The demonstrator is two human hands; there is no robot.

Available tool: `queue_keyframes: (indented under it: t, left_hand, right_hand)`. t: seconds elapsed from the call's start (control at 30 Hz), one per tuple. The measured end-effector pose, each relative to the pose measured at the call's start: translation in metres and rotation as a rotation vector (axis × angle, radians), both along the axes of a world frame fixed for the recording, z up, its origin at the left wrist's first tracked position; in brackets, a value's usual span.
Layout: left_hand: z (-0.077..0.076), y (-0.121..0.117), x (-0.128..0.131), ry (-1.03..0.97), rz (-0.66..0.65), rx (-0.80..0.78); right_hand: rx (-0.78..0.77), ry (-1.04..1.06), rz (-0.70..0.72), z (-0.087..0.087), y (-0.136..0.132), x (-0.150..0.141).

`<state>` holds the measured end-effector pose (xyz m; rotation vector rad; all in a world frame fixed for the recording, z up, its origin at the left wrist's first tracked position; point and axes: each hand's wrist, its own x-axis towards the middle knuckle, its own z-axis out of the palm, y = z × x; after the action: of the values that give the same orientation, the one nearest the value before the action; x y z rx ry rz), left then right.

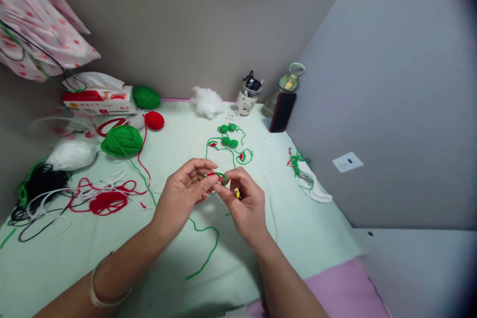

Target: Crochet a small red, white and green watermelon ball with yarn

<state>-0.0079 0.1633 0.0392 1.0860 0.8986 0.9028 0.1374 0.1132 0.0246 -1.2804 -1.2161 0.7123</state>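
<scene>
My left hand point(183, 194) and my right hand point(244, 203) meet over the middle of the pale green table cover point(93, 253). Between their fingertips they pinch a small green and red crocheted piece point(215, 177). A yellow-handled tool point(237, 192), probably a crochet hook, pokes out of my right hand's closed fingers. A green yarn strand point(204, 253) trails from the piece down across the cloth toward me. Just beyond my hands lie several finished green crocheted pieces point(228, 135) with red spots.
A green yarn ball point(121, 140), a small red ball point(154, 120), another green ball point(146, 97), white stuffing point(207, 101), a tissue box point(100, 101), tangled red, white and black yarn point(74, 194), a cup point(248, 99), a phone point(282, 112), a bottle point(288, 82), yarn scraps point(303, 174).
</scene>
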Motion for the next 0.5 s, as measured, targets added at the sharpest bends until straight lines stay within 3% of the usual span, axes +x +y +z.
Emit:
queue_keyframes:
  t: [0.2, 0.37, 0.5]
  left_hand:
    - [-0.0016, -0.0002, 0.0040, -0.149, 0.031, -0.053]
    - [-0.0021, 0.0001, 0.0035, -0.100, -0.032, -0.051]
    - [-0.0005, 0.0009, 0.0053, -0.134, -0.114, -0.044]
  right_hand:
    - [0.022, -0.007, 0.073, -0.0002, -0.0023, 0.0018]
    - [0.043, -0.024, 0.001, -0.0020, -0.0002, 0.0037]
    - [-0.017, 0.153, -0.057, -0.0035, 0.0040, 0.0078]
